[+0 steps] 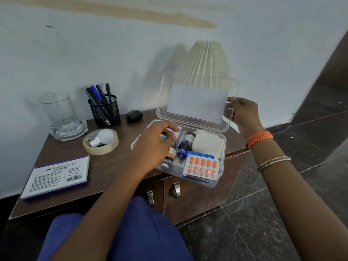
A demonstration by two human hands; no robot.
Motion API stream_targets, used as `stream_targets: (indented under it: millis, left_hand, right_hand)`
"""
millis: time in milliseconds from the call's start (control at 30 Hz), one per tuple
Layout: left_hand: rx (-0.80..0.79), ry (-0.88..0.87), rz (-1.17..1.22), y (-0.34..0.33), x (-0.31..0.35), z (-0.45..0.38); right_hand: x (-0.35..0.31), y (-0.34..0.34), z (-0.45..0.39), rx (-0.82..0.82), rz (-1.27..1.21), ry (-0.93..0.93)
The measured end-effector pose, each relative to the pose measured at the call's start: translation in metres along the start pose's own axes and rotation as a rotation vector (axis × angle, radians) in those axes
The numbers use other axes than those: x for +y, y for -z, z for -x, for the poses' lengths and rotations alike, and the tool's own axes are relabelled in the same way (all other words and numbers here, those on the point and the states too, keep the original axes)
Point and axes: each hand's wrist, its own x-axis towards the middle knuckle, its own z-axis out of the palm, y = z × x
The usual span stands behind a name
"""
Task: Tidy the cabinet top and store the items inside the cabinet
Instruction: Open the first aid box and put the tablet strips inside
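A clear plastic box (220, 166) stands on the right part of the brown cabinet top (105, 166), its hinged lid (197, 98) raised upright. My right hand (244, 113) grips the lid's right edge. My left hand (154, 146) reaches into the box's left side, fingers spread over the contents; whether it holds anything is unclear. Inside lie a strip of orange tablets (202, 166), a dark purple bottle (186, 142), a small brown bottle (170, 155) and a white gauze roll (207, 144).
On the cabinet top's left stand a stamp pad box (58, 176), a tape roll (100, 142) with a white bulb (102, 137) in it, a glass (60, 112) on a glass ashtray, a mesh pen holder (105, 110) and a black earbud case (134, 115). A pleated lampshade (205, 61) rises behind the box. Two cabinet doors with metal handles (175, 189) are shut.
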Motion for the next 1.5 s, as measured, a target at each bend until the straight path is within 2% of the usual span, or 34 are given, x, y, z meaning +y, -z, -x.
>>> stream_targets:
  millis: [100, 200, 267, 367, 433, 500, 600, 700, 833, 967, 1100, 1233, 1333, 1500]
  left_hand:
    - [0.038, -0.052, -0.069, 0.003, 0.002, 0.003]
    - [0.189, -0.279, -0.284, 0.010, 0.006, 0.010]
    - [0.237, -0.420, -0.330, 0.014, 0.007, 0.013]
    - [0.309, -0.534, -0.442, 0.017, 0.006, 0.013]
    - [0.284, -0.593, -0.589, 0.022, 0.007, 0.012]
    - [0.194, -0.615, -0.685, 0.026, 0.008, 0.016]
    - [-0.018, -0.602, -0.782, 0.024, 0.006, 0.022]
    - [-0.220, -0.561, -0.755, 0.017, 0.002, 0.025]
    - [-0.335, -0.546, -0.748, 0.003, 0.002, 0.027]
    - [-0.332, -0.531, -0.831, -0.006, 0.004, 0.024]
    - [-0.282, -0.508, -0.835, -0.013, 0.007, 0.024]
    - [-0.192, -0.436, -0.741, -0.030, 0.010, 0.022]
    - [-0.151, -0.350, -0.593, -0.030, 0.007, 0.016]
    - [-0.229, -0.283, -0.511, -0.023, -0.001, 0.011]
  right_hand:
    - [0.001, 0.000, 0.010, 0.016, 0.022, 0.136]
    - [0.003, 0.005, 0.025, 0.018, 0.059, 0.245]
    - [0.005, 0.012, 0.042, 0.002, 0.104, 0.321]
    - [0.011, 0.021, 0.068, -0.058, 0.098, 0.426]
    - [0.019, 0.027, 0.080, -0.107, 0.132, 0.469]
    - [0.029, 0.032, 0.089, -0.146, 0.178, 0.510]
    - [0.042, 0.040, 0.101, -0.221, 0.266, 0.544]
    - [0.047, 0.047, 0.110, -0.339, 0.394, 0.565]
    - [0.041, 0.049, 0.112, -0.411, 0.532, 0.539]
    - [0.028, 0.051, 0.114, -0.505, 0.649, 0.467]
    - [0.025, 0.049, 0.120, -0.511, 0.668, 0.436]
    - [0.033, 0.046, 0.123, -0.577, 0.913, 0.419]
    - [0.040, 0.042, 0.116, -0.491, 0.996, 0.487]
    - [0.049, 0.035, 0.102, -0.405, 0.952, 0.509]
